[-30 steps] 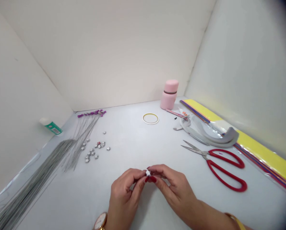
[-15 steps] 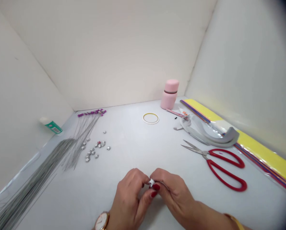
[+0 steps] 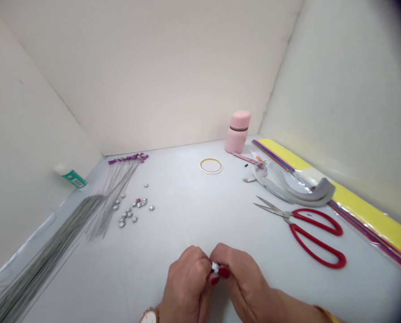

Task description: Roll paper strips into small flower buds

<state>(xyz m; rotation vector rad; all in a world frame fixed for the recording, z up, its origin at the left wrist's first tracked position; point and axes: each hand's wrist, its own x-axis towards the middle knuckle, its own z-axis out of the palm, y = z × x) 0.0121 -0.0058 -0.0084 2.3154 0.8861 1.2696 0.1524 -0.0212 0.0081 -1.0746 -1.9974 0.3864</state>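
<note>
Between the fingertips of both hands, near the bottom middle of the head view, sits a small silvery-white paper star (image 3: 215, 267). My left hand (image 3: 189, 280) pinches it from the left side, fingers curled. From the right, my right hand (image 3: 242, 278) grips it between thumb and forefinger. The fingers partly cover the star. Several more small silver stars (image 3: 128, 213), one of them reddish, lie loose on the table to the left of my hands. Red-handled scissors (image 3: 288, 217) rest with blades apart to the right.
Thin grey wires (image 3: 55, 242) run along the left side, beyond them purple-tipped stems (image 3: 129, 158). A green-and-white tube (image 3: 73, 177) stands by the left wall. A tape roll (image 3: 211, 166), a pink flask (image 3: 237, 132), grey strips (image 3: 294, 193) and coloured sheets (image 3: 362, 211) lie farther back and right.
Both hands have shifted slightly down toward me with the star between them. My left fingers have curled in closer around it. Everything on the table stays as it was.
</note>
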